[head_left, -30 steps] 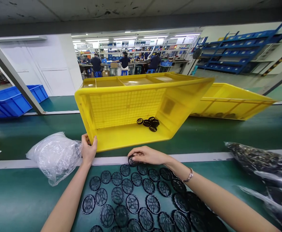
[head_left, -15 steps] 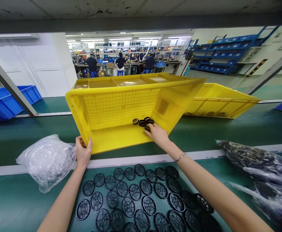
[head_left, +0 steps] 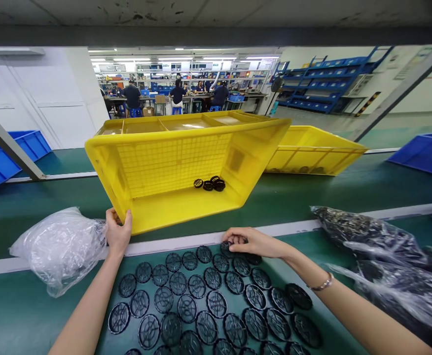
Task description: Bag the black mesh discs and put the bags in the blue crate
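Yellow is the big crate point(head_left: 179, 167), which stands tilted, with its open side toward the person; I take its middle as the centre of the clock. At eight o'clock, the left hand point(head_left: 119, 230) holds its lower corner, the fingers closed around the rim. At about half past four, the right hand point(head_left: 243, 241) has its fingers curled and nearly together, with a black disc point(head_left: 226, 248) pinched at the thumb; whether it is lifted, I cannot tell. At six o'clock, many spoked discs point(head_left: 206, 327) lie in uneven rows on the green table point(head_left: 16, 305). Inside the crate, toward four o'clock, a small group of black rings point(head_left: 214, 184) rests together. Beyond the left hand, also at eight, lies a clear plastic bag point(head_left: 58, 246).
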### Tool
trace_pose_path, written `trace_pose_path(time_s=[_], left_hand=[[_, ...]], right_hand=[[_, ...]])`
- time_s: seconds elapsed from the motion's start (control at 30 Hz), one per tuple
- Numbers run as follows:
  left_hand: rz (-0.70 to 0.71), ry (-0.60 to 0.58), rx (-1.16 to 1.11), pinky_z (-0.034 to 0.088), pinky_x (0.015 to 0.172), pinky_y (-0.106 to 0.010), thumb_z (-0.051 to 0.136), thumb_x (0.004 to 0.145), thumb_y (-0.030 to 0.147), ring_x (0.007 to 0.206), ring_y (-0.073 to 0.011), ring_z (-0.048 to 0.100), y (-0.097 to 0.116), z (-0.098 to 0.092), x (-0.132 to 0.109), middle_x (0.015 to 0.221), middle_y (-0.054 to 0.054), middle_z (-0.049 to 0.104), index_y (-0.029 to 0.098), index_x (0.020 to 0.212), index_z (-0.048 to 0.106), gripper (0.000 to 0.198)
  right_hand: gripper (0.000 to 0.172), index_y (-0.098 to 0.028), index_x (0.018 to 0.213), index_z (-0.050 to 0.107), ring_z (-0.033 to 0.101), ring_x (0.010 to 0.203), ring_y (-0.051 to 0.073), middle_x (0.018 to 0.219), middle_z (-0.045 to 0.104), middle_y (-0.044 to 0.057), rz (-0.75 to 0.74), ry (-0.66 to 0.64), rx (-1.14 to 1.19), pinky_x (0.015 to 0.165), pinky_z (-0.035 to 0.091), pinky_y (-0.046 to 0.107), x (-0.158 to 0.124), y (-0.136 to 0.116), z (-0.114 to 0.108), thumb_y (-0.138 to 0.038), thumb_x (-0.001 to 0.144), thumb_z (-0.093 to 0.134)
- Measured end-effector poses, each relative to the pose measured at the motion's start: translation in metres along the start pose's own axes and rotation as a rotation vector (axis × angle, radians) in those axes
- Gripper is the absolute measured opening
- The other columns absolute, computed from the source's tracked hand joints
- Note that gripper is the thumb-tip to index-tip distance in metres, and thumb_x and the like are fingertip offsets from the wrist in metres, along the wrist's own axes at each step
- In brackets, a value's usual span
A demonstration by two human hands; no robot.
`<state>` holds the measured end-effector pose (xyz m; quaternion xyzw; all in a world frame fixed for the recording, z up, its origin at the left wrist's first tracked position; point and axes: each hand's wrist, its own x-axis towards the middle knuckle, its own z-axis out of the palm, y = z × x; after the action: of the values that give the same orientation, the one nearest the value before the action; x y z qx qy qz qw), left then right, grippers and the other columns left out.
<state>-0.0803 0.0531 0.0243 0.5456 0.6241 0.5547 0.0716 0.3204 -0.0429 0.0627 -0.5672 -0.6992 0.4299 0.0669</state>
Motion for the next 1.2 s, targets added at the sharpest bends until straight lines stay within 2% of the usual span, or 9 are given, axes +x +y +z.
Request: trace_pose_path(time_s=[0.13,0.33,0.4,0.53,0.63,0.77,0.97,1.1,1.2], left_hand=[[0.0,0.009,0.016,0.044,0.059,-0.028,0.06,0.082,0.05,0.065,-0.0182,0.057,-0.001,0.0,0.0,0.082,-0.006,0.063,0.018,0.1,0.051,0.038],[-0.013,0.007,0.025,0.044,0.059,-0.028,0.06,0.081,0.052,0.065,-0.0184,0.057,0.0,0.0,0.0,0.081,-0.005,0.061,0.018,0.099,0.051,0.04],[-0.018,-0.004,0.016,0.044,0.059,-0.029,0.06,0.08,0.053,0.065,-0.0186,0.057,0.001,0.0,0.0,0.081,-0.005,0.061,0.018,0.098,0.051,0.04],[-0.014,-0.015,-0.001,0.044,0.059,-0.029,0.06,0.08,0.053,0.065,-0.0189,0.057,0.001,-0.001,0.001,0.082,-0.006,0.062,0.019,0.097,0.05,0.04],[-0.009,-0.016,-0.003,0.044,0.058,-0.029,0.061,0.079,0.053,0.065,-0.0186,0.056,0.0,-0.001,0.001,0.082,-0.006,0.062,0.019,0.096,0.05,0.04],[-0.022,0.002,0.026,0.043,0.058,-0.028,0.061,0.079,0.052,0.064,-0.018,0.055,-0.001,-0.001,0.001,0.08,-0.005,0.06,0.019,0.097,0.051,0.039],[-0.028,0.021,0.069,0.039,0.058,-0.029,0.06,0.079,0.052,0.064,-0.0181,0.053,0.003,-0.001,0.001,0.08,-0.003,0.059,0.019,0.095,0.049,0.038],[-0.024,0.03,0.077,0.037,0.059,-0.029,0.06,0.078,0.051,0.064,-0.0179,0.053,0.006,-0.001,0.001,0.079,-0.002,0.058,0.019,0.094,0.048,0.037],[-0.016,0.03,0.089,0.035,0.058,-0.028,0.06,0.079,0.05,0.063,-0.0178,0.052,0.008,-0.002,0.0,0.076,-0.002,0.057,0.019,0.091,0.047,0.035]], right_hand=[[0.063,-0.019,0.11,0.067,0.05,0.084,-0.006,0.109,0.06,0.003,-0.012,0.086,-0.142,0.073,0.037,0.005,0.007,0.004,-0.011,-0.07,0.08,0.048],[0.053,-0.019,0.126,0.055,0.052,0.107,0.003,0.131,0.051,0.007,0.123,0.667,-0.357,0.092,0.044,0.013,0.095,-0.007,-0.043,-0.053,0.091,0.035],[0.054,-0.016,0.131,0.05,0.049,0.117,0.007,0.139,0.044,0.011,0.141,0.748,-0.362,0.097,0.044,0.015,0.127,-0.013,-0.053,-0.05,0.091,0.037],[0.044,-0.008,0.112,0.058,0.049,0.117,0.008,0.13,0.049,0.016,0.152,0.789,-0.331,0.096,0.043,0.014,0.157,-0.022,-0.065,-0.041,0.09,0.041],[0.042,-0.008,0.111,0.057,0.052,0.103,0.003,0.124,0.055,0.014,0.148,0.784,-0.262,0.089,0.042,0.011,0.139,-0.022,-0.061,-0.04,0.09,0.039],[0.052,-0.012,0.119,0.053,0.051,0.079,-0.005,0.104,0.064,0.006,0.121,0.673,-0.125,0.073,0.04,0.006,0.075,-0.009,-0.042,-0.049,0.089,0.034],[0.075,-0.011,0.127,0.053,0.047,0.069,-0.007,0.1,0.064,0.005,0.174,0.214,0.161,0.064,0.038,0.006,-0.012,0.028,-0.013,-0.068,0.08,0.043],[0.077,-0.013,0.119,0.062,0.043,0.073,-0.008,0.108,0.063,0.005,0.155,0.12,0.126,0.068,0.037,0.006,-0.034,0.044,-0.012,-0.075,0.074,0.049],[0.066,-0.015,0.11,0.068,0.046,0.077,-0.007,0.112,0.063,0.004,0.098,0.22,-0.015,0.072,0.038,0.006,-0.025,0.039,-0.023,-0.07,0.077,0.05]])
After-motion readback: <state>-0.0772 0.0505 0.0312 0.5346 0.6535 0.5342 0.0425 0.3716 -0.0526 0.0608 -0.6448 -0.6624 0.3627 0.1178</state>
